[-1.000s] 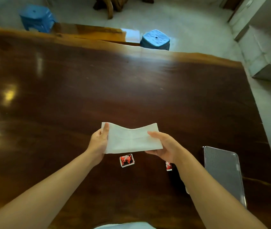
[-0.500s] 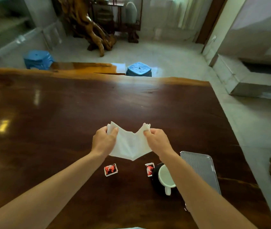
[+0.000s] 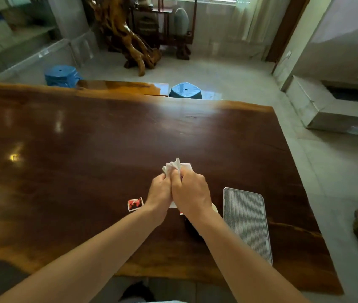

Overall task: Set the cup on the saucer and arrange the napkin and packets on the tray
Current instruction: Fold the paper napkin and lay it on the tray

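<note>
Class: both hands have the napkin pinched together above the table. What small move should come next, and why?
Probably carry the folded napkin rightward and lay it on the tray. Both hands, left and right, grip it closed, and the tray's visible mesh holds nothing yet.

tray (image 3: 247,224) bare (right), table (image 3: 86,160) open

Left hand (image 3: 160,192) and right hand (image 3: 192,192) pressed side by side above the table (image 3: 86,149), fingers closed, pinching the napkin (image 3: 174,166); forearms converge.
</note>
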A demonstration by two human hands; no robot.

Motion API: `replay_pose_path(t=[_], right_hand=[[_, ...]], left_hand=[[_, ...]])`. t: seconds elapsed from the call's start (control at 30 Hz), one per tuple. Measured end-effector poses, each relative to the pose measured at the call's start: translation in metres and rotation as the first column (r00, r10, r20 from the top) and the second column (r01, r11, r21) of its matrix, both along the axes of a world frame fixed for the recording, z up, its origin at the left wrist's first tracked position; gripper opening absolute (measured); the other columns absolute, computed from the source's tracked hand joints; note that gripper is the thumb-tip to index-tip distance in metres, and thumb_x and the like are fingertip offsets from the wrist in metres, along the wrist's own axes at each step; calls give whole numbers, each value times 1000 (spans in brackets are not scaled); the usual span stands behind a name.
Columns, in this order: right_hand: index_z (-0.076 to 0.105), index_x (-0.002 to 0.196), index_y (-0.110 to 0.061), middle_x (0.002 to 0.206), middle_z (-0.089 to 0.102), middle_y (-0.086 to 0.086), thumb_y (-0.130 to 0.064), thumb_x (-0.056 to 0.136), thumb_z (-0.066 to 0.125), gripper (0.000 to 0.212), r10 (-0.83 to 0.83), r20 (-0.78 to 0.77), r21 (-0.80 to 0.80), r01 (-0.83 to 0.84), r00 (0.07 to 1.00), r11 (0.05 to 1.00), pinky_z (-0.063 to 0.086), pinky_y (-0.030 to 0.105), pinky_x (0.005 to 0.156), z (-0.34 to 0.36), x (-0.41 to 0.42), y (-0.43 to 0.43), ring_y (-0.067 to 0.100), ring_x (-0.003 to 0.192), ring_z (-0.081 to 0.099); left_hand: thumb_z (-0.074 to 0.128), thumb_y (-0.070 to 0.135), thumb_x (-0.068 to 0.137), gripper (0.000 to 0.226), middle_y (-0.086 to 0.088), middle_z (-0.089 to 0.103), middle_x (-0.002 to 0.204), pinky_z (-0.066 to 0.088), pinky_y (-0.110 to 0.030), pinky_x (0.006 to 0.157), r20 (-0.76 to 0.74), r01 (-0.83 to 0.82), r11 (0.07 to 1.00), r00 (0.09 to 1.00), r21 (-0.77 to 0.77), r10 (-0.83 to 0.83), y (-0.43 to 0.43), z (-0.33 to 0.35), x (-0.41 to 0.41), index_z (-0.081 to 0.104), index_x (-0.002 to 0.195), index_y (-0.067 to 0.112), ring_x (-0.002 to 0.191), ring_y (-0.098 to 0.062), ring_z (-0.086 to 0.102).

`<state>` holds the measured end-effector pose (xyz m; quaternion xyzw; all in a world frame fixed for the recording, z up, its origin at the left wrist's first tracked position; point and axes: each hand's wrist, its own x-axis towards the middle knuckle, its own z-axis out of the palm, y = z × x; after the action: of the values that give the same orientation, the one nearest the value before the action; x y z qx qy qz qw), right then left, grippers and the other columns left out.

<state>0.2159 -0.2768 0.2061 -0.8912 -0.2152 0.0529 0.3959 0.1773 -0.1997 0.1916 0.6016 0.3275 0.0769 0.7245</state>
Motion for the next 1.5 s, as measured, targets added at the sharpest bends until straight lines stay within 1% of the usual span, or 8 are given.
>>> replay_pose_path(t=[0.17,0.33,0.47,0.6,0.73,1.17,1.33,1.5], right_hand=[[61,111,-19,92,71,7,-38,104,31,37,55,-34,32,-54,998,998,54,43,77,-6,-20,-20,28,86,67],[50,141,-11,104,64,3,-26,103,34,43,199,18,-74,-197,980,978,49,35,83,-15,-32,-38,23,98,60],[72,105,-9,90,67,3,-13,96,48,26,283,-94,31,-282,954,959,49,32,72,-16,-35,-54,19,81,60],[70,116,-15,100,68,0,-27,95,61,26,-155,8,162,152,988,975,45,11,63,-12,-25,-75,9,80,61],[58,118,-21,104,63,3,-56,95,49,43,-209,-565,242,402,798,883,49,26,62,-4,-19,-76,15,88,63],[60,91,-20,84,62,1,-39,102,46,26,-245,-540,320,466,805,825,53,39,67,-11,-58,-12,19,76,60],[50,97,-14,78,58,-7,-44,103,39,32,-464,-210,249,506,861,826,52,38,67,-16,-76,14,12,71,60],[52,86,-13,67,56,-4,-37,105,34,35,-514,-57,276,509,856,816,52,41,58,-26,-86,19,19,62,60]], left_hand=[[40,47,103,46,6,67,53,45,-17,37,55,2,981,998,-195,8,-20,-12,-16,68,88,14,44,-4,62],[49,63,93,60,-11,78,98,59,-34,71,-5,-30,931,1000,-364,31,-25,-11,-24,68,117,11,89,-23,76],[61,53,91,54,-14,75,99,60,-38,68,-45,-6,983,999,-183,-3,-25,-17,-29,65,113,5,88,-30,75],[52,55,95,41,-12,67,115,56,-50,93,-121,-8,974,992,-226,-20,-14,-18,-31,58,115,20,107,-32,66],[52,58,93,54,-15,65,119,51,-48,92,-66,211,922,967,-325,-245,-7,-5,-32,57,127,17,112,-36,62],[44,68,90,62,-10,68,86,54,-42,79,-125,290,927,956,239,-267,45,8,-36,64,84,10,83,-32,68],[28,64,95,53,4,60,73,40,-29,52,2,175,766,975,619,-224,50,-5,-50,51,75,20,65,-14,58],[26,47,103,53,5,51,57,35,-13,40,141,88,767,963,636,-228,56,-13,-56,43,62,19,50,-3,55]])
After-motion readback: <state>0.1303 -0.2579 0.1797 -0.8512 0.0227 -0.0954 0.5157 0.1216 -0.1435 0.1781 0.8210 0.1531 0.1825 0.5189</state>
